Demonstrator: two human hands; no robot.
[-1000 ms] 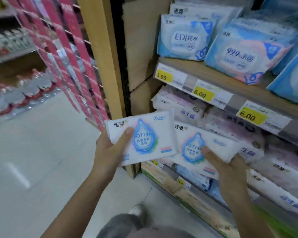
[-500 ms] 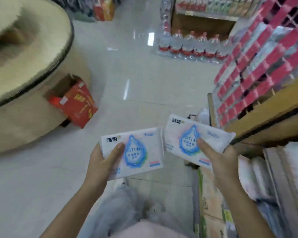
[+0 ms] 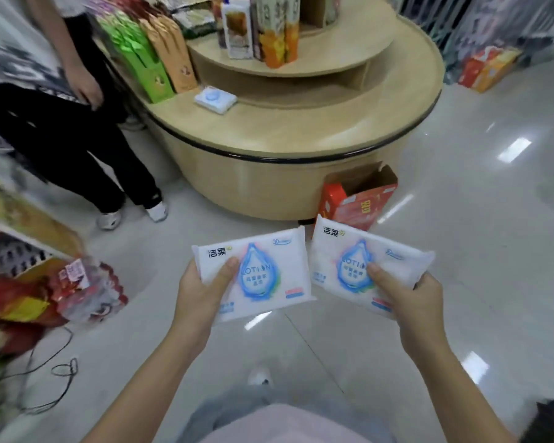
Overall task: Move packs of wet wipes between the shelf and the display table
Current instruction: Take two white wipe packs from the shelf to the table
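Observation:
My left hand (image 3: 202,292) grips a white wet-wipe pack (image 3: 266,273) with a blue drop print, thumb on its face. My right hand (image 3: 410,298) grips a second, matching pack (image 3: 343,260) the same way. Both packs are held side by side over the floor, in front of my body. Ahead stands the round tiered wooden display table (image 3: 301,135). A third wipe pack (image 3: 216,99) lies on its lower tier, near the left side. The wipes shelf is out of view.
A person in dark trousers (image 3: 77,139) stands left of the table. An open red carton (image 3: 359,199) sits on the floor against the table's base. Boxed goods (image 3: 160,49) line the tiers. Bagged goods (image 3: 87,289) and a cable (image 3: 61,372) lie at left.
I have turned away from the wipes shelf toward the round display table, which now fills the view ahead. Both hands still hold their packs in the same grip.

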